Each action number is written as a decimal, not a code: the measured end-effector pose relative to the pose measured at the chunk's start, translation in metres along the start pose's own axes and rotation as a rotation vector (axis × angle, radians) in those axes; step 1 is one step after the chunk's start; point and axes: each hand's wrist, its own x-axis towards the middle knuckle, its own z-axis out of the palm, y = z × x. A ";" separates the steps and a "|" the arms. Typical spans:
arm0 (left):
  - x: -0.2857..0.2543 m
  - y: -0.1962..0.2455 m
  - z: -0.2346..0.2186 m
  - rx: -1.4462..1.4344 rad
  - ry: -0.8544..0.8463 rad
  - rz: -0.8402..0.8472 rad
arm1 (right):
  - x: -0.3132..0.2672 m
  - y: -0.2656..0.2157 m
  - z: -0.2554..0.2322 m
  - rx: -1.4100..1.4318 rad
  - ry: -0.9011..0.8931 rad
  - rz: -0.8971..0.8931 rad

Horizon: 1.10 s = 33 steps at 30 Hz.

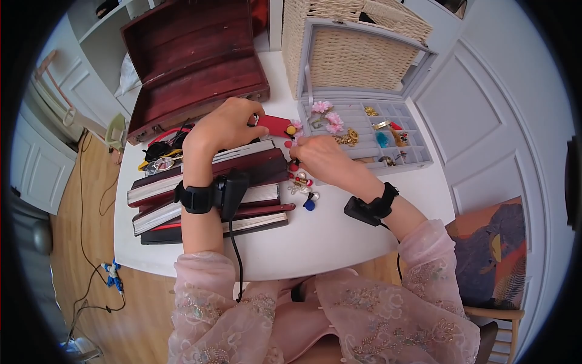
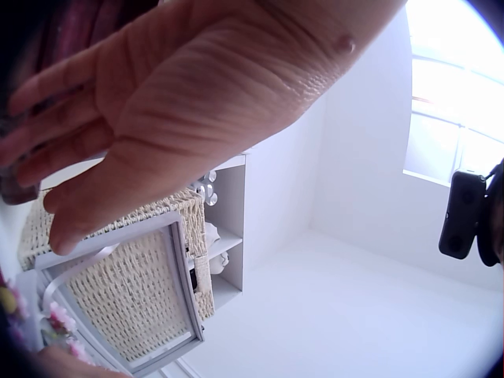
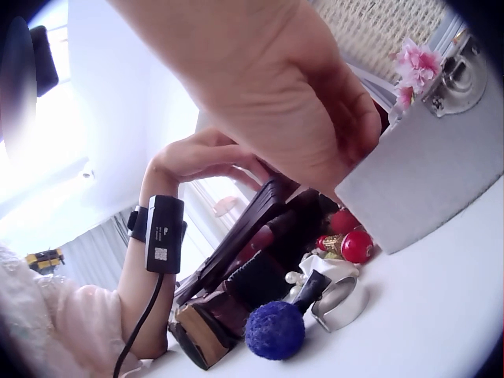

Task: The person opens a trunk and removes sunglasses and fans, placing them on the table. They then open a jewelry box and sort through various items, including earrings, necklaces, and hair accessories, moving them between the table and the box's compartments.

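Several dark-red and black books (image 1: pixel 260 171) lie piled on the white table. My left hand (image 1: pixel 227 124) reaches over the far end of the pile, fingers extended and thumb apart, beside a flat red item (image 1: pixel 276 125). In the left wrist view, that hand's fingers (image 2: pixel 71 142) look nearly straight. Beside the grey jewelry box (image 1: pixel 418 159), my right hand (image 1: pixel 324 159) has its fingers bent down at small trinkets; I cannot tell whether it pinches one. A red bead (image 3: pixel 357 246), a blue pompom (image 3: pixel 275 330) and a silver ring-like band (image 3: pixel 344 303) lie near it.
Behind the books stands an open dark-red wooden case (image 1: pixel 194 79). The jewelry box's raised lid (image 1: pixel 364 57) leans by a woven basket (image 1: pixel 291 42). Pink flowers (image 1: pixel 333 122) and gold pieces lie in its compartments. Glasses (image 1: pixel 162 164) and dark cords sit left of my left hand.
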 end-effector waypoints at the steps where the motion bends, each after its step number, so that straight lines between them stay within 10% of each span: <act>1: 0.000 0.000 0.000 0.006 -0.003 -0.004 | 0.001 0.000 0.001 -0.013 -0.002 0.002; 33: 0.000 0.005 -0.002 -0.016 -0.049 -0.084 | -0.058 0.075 -0.079 0.242 0.038 0.463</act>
